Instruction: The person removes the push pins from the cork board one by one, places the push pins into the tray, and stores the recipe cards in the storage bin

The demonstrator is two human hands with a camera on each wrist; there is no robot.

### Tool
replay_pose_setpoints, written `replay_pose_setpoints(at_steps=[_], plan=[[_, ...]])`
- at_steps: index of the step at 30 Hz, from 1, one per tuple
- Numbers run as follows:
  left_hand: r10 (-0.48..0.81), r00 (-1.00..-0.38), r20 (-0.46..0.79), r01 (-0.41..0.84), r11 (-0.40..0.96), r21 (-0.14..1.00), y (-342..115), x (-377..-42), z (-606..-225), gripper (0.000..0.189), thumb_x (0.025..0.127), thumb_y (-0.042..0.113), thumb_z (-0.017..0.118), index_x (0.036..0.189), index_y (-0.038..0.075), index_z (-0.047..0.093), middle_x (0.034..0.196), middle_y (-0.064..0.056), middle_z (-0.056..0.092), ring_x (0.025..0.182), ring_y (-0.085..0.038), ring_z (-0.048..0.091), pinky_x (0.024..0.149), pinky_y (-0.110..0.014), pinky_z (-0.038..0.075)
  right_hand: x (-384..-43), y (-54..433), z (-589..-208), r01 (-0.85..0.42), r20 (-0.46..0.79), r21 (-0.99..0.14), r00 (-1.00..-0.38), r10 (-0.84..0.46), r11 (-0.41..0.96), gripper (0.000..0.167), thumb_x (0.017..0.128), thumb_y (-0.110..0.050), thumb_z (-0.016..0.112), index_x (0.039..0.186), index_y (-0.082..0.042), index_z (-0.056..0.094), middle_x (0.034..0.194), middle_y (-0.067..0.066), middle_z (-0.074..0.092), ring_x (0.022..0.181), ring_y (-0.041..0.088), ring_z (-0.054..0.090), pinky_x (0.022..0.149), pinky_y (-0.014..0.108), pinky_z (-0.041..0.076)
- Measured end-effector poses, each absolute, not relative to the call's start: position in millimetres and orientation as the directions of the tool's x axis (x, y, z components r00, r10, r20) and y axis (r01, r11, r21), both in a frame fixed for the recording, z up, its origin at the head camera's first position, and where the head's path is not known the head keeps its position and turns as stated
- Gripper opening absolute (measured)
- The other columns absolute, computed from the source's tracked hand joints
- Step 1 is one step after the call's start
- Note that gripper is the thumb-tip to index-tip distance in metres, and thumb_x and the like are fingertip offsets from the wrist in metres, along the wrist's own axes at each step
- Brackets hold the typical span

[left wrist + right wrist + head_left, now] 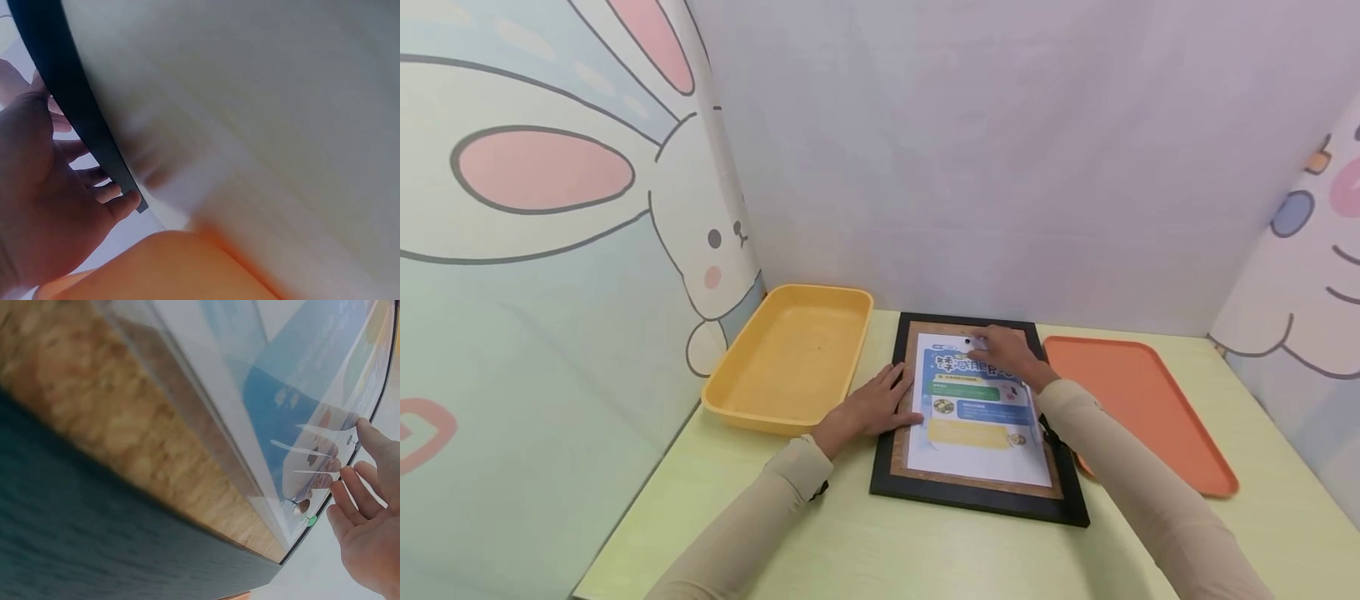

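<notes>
A cork board in a black frame lies on the table, carrying a printed poster under a clear plastic cover. My left hand rests on the frame's left side, fingers spread and thumb over the poster's edge. In the left wrist view, that hand lies along the black frame. My right hand is at the poster's top edge, thumb and fingers apart. The right wrist view shows this hand with its fingertips at the cover's edge, near a green pushpin.
A deep yellow tray stands left of the board. To the right lies a shallow orange tray, partly behind my right forearm. A pale curtain rises behind the table, with rabbit-printed cloth along the left side.
</notes>
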State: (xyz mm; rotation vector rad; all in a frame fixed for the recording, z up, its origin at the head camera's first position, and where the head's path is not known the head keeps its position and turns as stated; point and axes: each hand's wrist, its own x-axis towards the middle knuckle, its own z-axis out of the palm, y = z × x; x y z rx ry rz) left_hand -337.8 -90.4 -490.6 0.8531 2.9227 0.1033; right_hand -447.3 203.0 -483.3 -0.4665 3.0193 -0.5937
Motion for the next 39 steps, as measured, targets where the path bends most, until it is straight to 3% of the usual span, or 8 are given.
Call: replay_pose_setpoints(at_steps=[5, 14, 20, 39], plan=[[0.540, -0.838, -0.077, 0.533, 0.841, 0.095, -89.2, -337.7, -489.3, 0.094, 0.099, 0.073, 0.046, 0.166, 0.010, 0.024, 0.172, -0.015, 0.019, 0.158, -0.035, 0.019, 0.124, -0.045, 0.028, -452.4, 205.8, -488.4, -0.283, 0.058, -0.355, -0.958, -0.281, 0.891, 0.058, 0.099, -0.035, 0.074, 0.146, -0.005, 0.059, 0.137, 0.021, 0.064, 0.122, 0.038, 0.058, 0.107, 0.059, 0.043], [0.535, -0.841, -0.086, 0.526, 0.844, 0.103, -90.3, -337.5, -485.9, 0.094, 0.099, 0.072, 0.047, 0.166, 0.010, 0.024, 0.172, -0.015, 0.018, 0.158, -0.035, 0.018, 0.124, -0.044, 0.028, -453.4, 205.8, -487.2, -0.257, 0.075, -0.429, -0.966, -0.249, 0.866, 0.049, 0.098, -0.032, 0.076, 0.139, -0.007, 0.067, 0.130, 0.021, 0.066, 0.110, 0.035, 0.059, 0.100, 0.057, 0.047], [0.529, -0.844, -0.086, 0.520, 0.847, 0.108, -90.3, -337.2, -485.7, 0.094, 0.099, 0.072, 0.048, 0.166, 0.010, 0.024, 0.172, -0.014, 0.018, 0.158, -0.034, 0.018, 0.123, -0.045, 0.030, -454.8, 203.9, -485.9, -0.244, 0.070, -0.469, -0.968, -0.240, 0.849, 0.046, 0.099, -0.028, 0.074, 0.138, -0.006, 0.067, 0.132, 0.021, 0.065, 0.113, 0.036, 0.060, 0.101, 0.056, 0.048], [0.519, -0.849, -0.100, 0.509, 0.854, 0.109, -89.1, -337.0, -491.3, 0.093, 0.099, 0.072, 0.047, 0.166, 0.012, 0.024, 0.173, -0.013, 0.016, 0.159, -0.033, 0.016, 0.122, -0.045, 0.031, -465.9, 204.4, -492.5, -0.207, 0.054, -0.509, -0.976, -0.209, 0.835, 0.038, 0.098, -0.026, 0.076, 0.133, -0.010, 0.072, 0.122, 0.015, 0.072, 0.104, 0.030, 0.064, 0.096, 0.050, 0.051]])
